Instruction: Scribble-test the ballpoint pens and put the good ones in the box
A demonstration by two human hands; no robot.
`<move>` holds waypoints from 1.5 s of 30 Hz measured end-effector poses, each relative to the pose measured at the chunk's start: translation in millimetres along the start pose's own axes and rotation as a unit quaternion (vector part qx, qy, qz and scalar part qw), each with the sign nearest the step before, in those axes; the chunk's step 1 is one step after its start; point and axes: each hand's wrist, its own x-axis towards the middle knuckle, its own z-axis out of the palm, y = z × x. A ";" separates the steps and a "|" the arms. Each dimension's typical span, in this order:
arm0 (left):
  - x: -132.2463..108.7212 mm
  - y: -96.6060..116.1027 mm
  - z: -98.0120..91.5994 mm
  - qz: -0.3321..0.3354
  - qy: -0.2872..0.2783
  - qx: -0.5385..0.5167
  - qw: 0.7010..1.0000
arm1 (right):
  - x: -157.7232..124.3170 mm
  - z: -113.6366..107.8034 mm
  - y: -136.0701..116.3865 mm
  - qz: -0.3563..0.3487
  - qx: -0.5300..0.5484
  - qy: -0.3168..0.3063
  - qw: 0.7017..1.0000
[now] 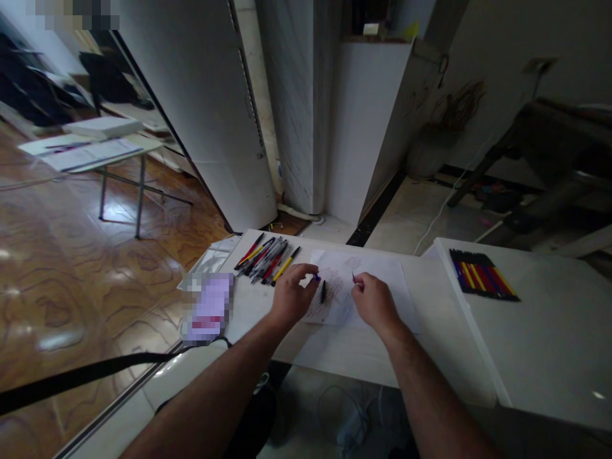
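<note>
My left hand is above the left part of a white paper sheet, thumb and forefinger pinching a small blue piece that looks like part of a pen. Just below those fingertips a short black pen part shows against the paper; I cannot tell whether it touches the hand. Over the sheet's right side, my right hand is closed on a thin, dark, pointed piece, perhaps a pen tip or refill. Scribbled lines cover much of the paper. Left of it lies a loose pile of pens in red, yellow, black and grey.
A row of coloured pens with black ends lies on the adjoining white table at right. A purple packet, partly blurred, sits by the left edge. Behind stands a white cabinet; a small folding table is farther left.
</note>
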 end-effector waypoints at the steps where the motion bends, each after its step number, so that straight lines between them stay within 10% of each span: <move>1: -0.1 -0.6 -0.1 0.002 0.000 0.002 1.000 | 1.5 -2.3 1.2 0.005 0.017 0.008 1.000; 30: -1.2 4.3 -2.7 0.001 0.019 -0.024 1.000 | 4.2 -2.7 9.2 0.025 0.164 0.018 0.986; 39: 1.7 1.7 -3.1 0.051 -0.019 -0.004 0.999 | 5.1 -14.9 3.4 0.078 0.561 -0.013 0.824; 45: 2.2 -2.4 -1.6 0.080 -0.031 -0.005 0.996 | 5.2 -17.3 0.6 0.051 0.620 0.012 0.783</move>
